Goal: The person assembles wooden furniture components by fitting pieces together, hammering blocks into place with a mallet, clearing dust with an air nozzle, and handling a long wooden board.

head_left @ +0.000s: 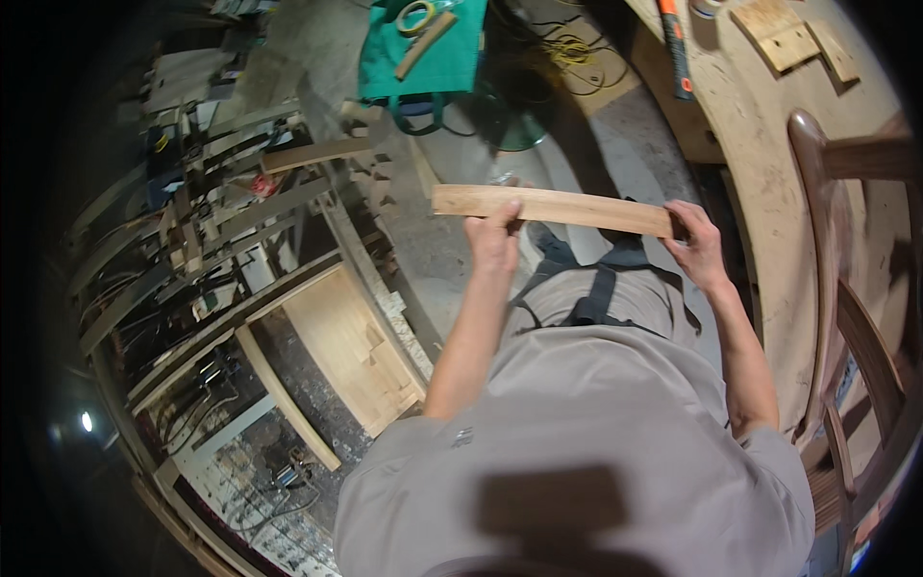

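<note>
Pale wood, lightly grained, makes up the narrow board [567, 209] that you hold up in front of your waist, above the floor [413, 231] and left of the desk's near-side edge. Your left hand [494, 238] grips it left of its middle, thumb over the upper face; your right hand [696, 238] has its fingers closed on the right end.

On your right, the desk [745, 183] carries a tool with a black-and-orange handle [677, 53] by its left edge, toward the far end. Farther from that edge lie a wooden block [775, 35] and a slimmer wooden piece [835, 51]. Nearer you stands a brown wooden chair frame [824, 260]; you cannot tell whether it rests on the desk.

Ahead, a green bag [386, 62] bears a tape roll [404, 29] and a curved wooden strip [423, 48]. Yellow cable [571, 52] lies coiled to its right. At your left, a broad wooden panel [332, 332] sits within a frame [361, 255].
</note>
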{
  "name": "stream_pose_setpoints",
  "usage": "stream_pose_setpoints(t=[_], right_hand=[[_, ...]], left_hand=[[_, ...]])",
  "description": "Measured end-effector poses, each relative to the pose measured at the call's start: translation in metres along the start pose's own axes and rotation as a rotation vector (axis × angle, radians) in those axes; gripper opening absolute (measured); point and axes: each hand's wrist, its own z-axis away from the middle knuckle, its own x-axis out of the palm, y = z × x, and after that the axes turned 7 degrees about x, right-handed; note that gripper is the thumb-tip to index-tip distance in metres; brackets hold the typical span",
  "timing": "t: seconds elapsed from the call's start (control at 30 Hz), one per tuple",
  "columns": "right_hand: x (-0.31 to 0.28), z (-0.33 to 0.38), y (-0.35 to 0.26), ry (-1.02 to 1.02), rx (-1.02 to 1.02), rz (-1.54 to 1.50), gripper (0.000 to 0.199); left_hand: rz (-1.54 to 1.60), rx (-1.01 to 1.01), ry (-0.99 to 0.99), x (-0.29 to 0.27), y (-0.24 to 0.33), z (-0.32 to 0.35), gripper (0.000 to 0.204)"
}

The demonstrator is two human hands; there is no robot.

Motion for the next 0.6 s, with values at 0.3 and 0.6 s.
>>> stream_pose_setpoints(t=[0.3, 0.6], right_hand=[[0.013, 0.016, 0.017, -0.075, 0.093, -0.024, 0.047], [0.007, 0.008, 0.017, -0.117, 0.133, -0.072, 0.051]], left_hand=[[-0.055, 0.099, 0.096, 0.000, 0.003, 0.009, 0.036], [-0.041, 0.006, 0.047, -0.032, 0.005, -0.002, 0.042]])
